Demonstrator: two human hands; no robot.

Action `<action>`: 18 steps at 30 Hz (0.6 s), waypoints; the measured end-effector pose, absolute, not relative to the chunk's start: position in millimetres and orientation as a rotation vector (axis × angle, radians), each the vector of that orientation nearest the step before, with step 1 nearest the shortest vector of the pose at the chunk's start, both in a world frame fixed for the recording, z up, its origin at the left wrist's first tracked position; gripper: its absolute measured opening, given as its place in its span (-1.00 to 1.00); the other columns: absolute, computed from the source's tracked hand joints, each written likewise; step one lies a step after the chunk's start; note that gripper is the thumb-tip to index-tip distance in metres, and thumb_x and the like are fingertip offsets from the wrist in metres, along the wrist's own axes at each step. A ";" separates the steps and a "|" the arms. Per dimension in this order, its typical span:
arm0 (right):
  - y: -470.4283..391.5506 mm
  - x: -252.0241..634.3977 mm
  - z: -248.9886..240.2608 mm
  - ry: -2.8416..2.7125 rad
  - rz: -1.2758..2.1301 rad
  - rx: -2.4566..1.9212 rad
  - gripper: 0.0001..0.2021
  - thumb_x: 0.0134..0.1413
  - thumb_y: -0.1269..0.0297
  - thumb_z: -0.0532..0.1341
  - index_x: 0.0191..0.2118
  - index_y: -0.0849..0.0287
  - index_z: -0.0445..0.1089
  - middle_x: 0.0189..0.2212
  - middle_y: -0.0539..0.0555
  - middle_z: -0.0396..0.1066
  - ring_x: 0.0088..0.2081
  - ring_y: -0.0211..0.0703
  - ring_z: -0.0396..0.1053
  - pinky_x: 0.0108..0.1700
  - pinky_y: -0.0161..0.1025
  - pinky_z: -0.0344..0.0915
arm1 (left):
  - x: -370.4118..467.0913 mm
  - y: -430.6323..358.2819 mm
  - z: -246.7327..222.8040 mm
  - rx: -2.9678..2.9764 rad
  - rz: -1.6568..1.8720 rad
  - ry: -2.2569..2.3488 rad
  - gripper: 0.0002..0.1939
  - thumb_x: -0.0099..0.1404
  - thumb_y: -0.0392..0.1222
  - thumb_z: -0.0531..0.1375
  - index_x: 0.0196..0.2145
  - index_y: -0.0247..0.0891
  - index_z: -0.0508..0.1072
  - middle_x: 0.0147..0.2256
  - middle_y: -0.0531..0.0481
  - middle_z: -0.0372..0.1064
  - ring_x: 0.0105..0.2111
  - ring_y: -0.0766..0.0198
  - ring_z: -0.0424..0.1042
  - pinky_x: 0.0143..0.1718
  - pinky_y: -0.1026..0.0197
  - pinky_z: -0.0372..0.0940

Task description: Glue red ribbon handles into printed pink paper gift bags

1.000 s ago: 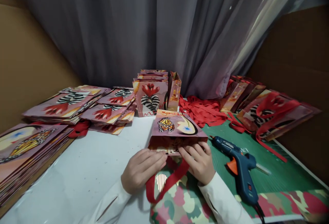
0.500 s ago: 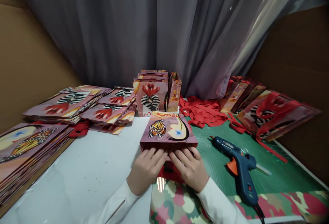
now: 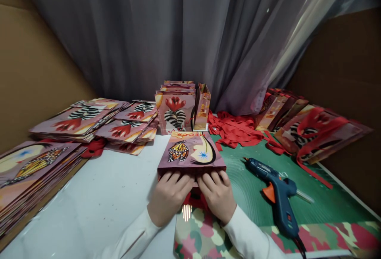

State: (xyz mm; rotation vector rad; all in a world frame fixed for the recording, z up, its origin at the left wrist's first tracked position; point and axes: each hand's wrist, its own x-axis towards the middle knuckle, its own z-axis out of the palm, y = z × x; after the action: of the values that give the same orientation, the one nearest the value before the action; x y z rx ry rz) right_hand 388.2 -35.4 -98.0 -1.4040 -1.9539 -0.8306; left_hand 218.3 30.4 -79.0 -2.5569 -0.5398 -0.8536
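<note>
A printed paper bag (image 3: 190,152) with a butterfly and a painted-eye picture lies on its side, its open mouth towards me. My left hand (image 3: 170,199) is at the left half of the mouth, fingers curled over the lower edge and their tips hidden inside. At the right half, my right hand (image 3: 218,195) grips the same edge in the same way. The thumbs are mostly out of sight. Below the bag, between my wrists, shows some red ribbon (image 3: 195,198).
A blue glue gun (image 3: 276,195) lies on a green mat (image 3: 247,207) at the right. Several finished-looking bags (image 3: 312,132) and a red ribbon heap (image 3: 235,128) stand behind. Flat bag stacks (image 3: 74,120) fill the left, and upright bags (image 3: 175,112) stand at the back.
The bag has shifted slightly to the left and its mouth has turned a little. My right hand has moved slightly left with it; both hands stay at the edge.
</note>
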 end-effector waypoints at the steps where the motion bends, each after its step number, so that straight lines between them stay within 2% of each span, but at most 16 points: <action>1: -35.4 389.7 -96.9 -1.964 -0.838 -1.399 -0.63 0.36 0.37 -0.09 -0.22 0.20 0.48 -0.39 0.07 0.46 -0.29 -0.12 0.24 -0.05 -0.13 0.07 | 216.3 31.8 -77.8 -2.559 -0.859 -0.535 -0.75 0.40 -0.31 -0.01 -0.18 -0.24 0.47 -0.38 0.02 0.43 -0.39 0.20 0.29 -0.35 0.10 0.11; 7: -34.0 412.8 -94.6 -2.095 -0.927 -1.391 -0.63 0.34 0.47 -0.10 -0.13 0.27 0.46 -0.35 0.12 0.47 -0.28 -0.14 0.31 -0.03 -0.16 0.14 | 199.2 50.9 -77.5 -2.579 -0.878 -0.478 -0.70 0.40 -0.38 -0.06 -0.20 -0.30 0.48 -0.43 -0.01 0.44 -0.46 0.23 0.31 -0.44 0.15 0.14; 10: -35.0 421.9 -95.6 -2.121 -0.937 -1.374 -0.63 0.34 0.49 -0.11 -0.14 0.29 0.46 -0.35 0.13 0.48 -0.25 -0.14 0.34 0.01 -0.17 0.16 | 195.3 57.9 -75.3 -2.567 -0.947 -0.405 -0.68 0.40 -0.41 -0.08 -0.21 -0.37 0.47 -0.42 -0.04 0.47 -0.45 0.26 0.36 -0.40 0.18 0.22; 14: -38.2 424.4 -95.8 -2.055 -0.879 -1.337 -0.68 0.33 0.51 -0.06 -0.18 0.29 0.46 -0.41 0.11 0.47 -0.33 -0.17 0.33 -0.06 -0.17 0.19 | 195.8 55.5 -70.4 -2.507 -1.114 -0.314 -0.76 0.37 -0.44 0.00 -0.25 -0.38 0.47 -0.40 -0.05 0.52 -0.42 0.26 0.41 -0.36 0.18 0.29; 18: -40.9 424.7 -94.2 -2.039 -0.835 -1.311 -0.69 0.31 0.53 -0.04 -0.17 0.29 0.46 -0.44 0.09 0.45 -0.39 -0.20 0.29 -0.15 -0.19 0.21 | 193.9 49.7 -68.8 -2.476 -1.176 -0.254 -0.75 0.35 -0.47 0.01 -0.22 -0.36 0.47 -0.38 -0.04 0.55 -0.41 0.27 0.44 -0.32 0.17 0.32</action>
State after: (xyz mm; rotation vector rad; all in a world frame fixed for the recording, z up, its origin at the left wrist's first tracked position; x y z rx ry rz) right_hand 424.7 -40.9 -94.2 -1.3106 -2.0388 -0.8353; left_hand 193.9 49.7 -68.8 -2.4756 -0.2541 -1.1760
